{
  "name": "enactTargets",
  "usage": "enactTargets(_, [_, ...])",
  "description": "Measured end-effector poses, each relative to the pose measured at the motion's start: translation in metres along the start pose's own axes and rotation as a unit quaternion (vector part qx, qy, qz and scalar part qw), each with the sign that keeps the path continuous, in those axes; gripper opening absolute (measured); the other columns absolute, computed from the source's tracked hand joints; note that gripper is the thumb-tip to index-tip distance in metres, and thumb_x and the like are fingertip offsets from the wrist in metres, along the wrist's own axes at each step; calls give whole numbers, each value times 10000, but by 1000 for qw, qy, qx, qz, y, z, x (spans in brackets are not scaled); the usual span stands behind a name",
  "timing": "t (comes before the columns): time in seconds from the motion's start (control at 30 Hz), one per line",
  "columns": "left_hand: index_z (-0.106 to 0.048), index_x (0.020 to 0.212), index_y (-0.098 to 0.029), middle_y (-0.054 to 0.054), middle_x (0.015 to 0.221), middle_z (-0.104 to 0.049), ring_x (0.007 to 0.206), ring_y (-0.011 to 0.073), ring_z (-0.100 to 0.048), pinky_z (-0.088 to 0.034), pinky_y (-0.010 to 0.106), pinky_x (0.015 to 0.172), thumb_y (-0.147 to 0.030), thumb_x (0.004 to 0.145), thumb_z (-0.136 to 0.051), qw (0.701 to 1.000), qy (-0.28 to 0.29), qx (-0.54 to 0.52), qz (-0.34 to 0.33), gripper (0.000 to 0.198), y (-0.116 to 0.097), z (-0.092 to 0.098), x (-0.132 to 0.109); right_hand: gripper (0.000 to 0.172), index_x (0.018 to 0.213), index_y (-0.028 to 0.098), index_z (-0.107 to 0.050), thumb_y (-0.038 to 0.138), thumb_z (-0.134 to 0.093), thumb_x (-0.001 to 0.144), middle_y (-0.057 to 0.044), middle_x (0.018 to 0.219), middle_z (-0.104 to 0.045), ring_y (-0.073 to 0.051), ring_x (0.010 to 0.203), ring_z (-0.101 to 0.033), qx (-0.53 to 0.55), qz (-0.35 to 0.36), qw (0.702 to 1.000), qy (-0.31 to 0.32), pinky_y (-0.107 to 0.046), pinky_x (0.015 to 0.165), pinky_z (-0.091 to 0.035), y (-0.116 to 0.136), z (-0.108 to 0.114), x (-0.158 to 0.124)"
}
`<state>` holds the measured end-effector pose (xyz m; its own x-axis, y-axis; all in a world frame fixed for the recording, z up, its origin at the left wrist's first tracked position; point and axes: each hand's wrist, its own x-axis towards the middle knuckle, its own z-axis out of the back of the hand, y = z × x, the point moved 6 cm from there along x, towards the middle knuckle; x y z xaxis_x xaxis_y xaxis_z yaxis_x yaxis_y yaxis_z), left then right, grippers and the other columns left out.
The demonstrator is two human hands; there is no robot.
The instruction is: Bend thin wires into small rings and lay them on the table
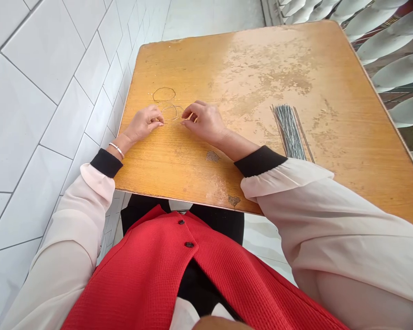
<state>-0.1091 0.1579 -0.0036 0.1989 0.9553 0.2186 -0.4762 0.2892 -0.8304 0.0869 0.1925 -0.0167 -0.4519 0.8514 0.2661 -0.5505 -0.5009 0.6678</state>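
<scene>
My left hand (pixel 145 123) is closed in a pinch near the table's left edge, thumb against fingertips. My right hand (pixel 206 121) pinches too, a short way to the right, with its fingers curled. Between them a thin bent wire (pixel 176 111) forms loose loops, and its ends seem to run to the fingertips of both hands. The wire is so fine that its exact path is hard to follow. Just beyond, a round wire ring (pixel 164 101) lies flat on the wooden table (pixel 179 160).
A bundle of straight grey wires (pixel 289 130) lies right of my right forearm, with several brownish rods (pixel 303 133) alongside; my sleeve covers its near end. A white tiled wall (pixel 55 91) runs close on the left. White balusters (pixel 395 68) stand along the right.
</scene>
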Motion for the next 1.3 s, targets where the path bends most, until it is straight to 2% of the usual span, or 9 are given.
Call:
enactTargets(0.17, [-739,706,-201,1,761,-642,632,92,-575,-464,250,686,-42,759,-712,997,16,-63,39,170,-1,-2,-5,271,1145,305,-722,258,-668,883,-62,1104,-721,-242,922,-679,-9,14,1000,0,-422,929,-517,19,14,-6])
enactTargets(0.37, [-729,710,-180,9,774,-672,613,78,-629,-474,226,606,-51,743,-768,990,17,-108,84,139,2,-3,-8,219,1062,318,-767,277,-705,856,-41,1284,-693,-276,1073,-674,-4,56,997,50,-443,994,-493,24,16,4])
enactTargets(0.47, [-732,733,-168,10,778,-684,641,82,-657,-493,220,620,-48,771,-751,989,16,-122,83,128,3,-1,-9,98,895,306,-780,340,-692,869,-25,1159,-746,-276,1098,-661,29,65,992,109,-443,1000,-496,13,9,14])
enactTargets(0.6, [-713,739,-140,18,773,-699,702,104,-713,-538,231,692,-39,770,-773,977,0,-181,112,121,11,2,-9,115,847,301,-770,326,-663,881,-27,1052,-768,-238,1010,-669,44,67,989,125,-418,999,-493,-2,7,21])
enactTargets(0.8, [-709,785,-133,10,745,-714,723,116,-739,-584,247,753,-17,791,-736,971,-9,-196,133,119,13,-3,-6,143,838,290,-770,260,-633,869,-19,952,-763,-208,886,-674,30,107,985,134,-393,914,-513,12,-4,12])
enactTargets(0.93, [-714,787,-118,14,772,-706,747,141,-753,-595,292,803,60,750,-738,958,-28,-229,167,183,12,-6,-6,190,836,301,-768,134,-685,800,6,880,-770,-216,909,-692,72,27,993,86,-405,952,-510,13,-8,12])
enactTargets(1.1, [-711,712,-113,8,775,-695,700,102,-725,-583,225,704,41,704,-797,979,7,-185,81,176,6,2,-3,144,744,275,-749,140,-713,780,0,866,-774,-218,877,-701,97,22,993,68,-416,922,-532,5,0,12])
enactTargets(1.23, [-696,746,-113,-15,699,-677,636,73,-697,-563,189,632,-7,761,-769,987,-7,-159,38,130,7,4,-2,47,827,267,-765,251,-762,782,-24,874,-783,-228,803,-707,115,42,990,77,-419,814,-573,1,1,10])
enactTargets(1.3, [-684,765,-114,-24,665,-671,619,69,-688,-557,186,621,-1,781,-737,988,-12,-148,38,126,6,0,-1,117,895,264,-773,317,-779,790,-35,850,-778,-228,766,-704,123,37,989,72,-416,763,-580,1,-3,10])
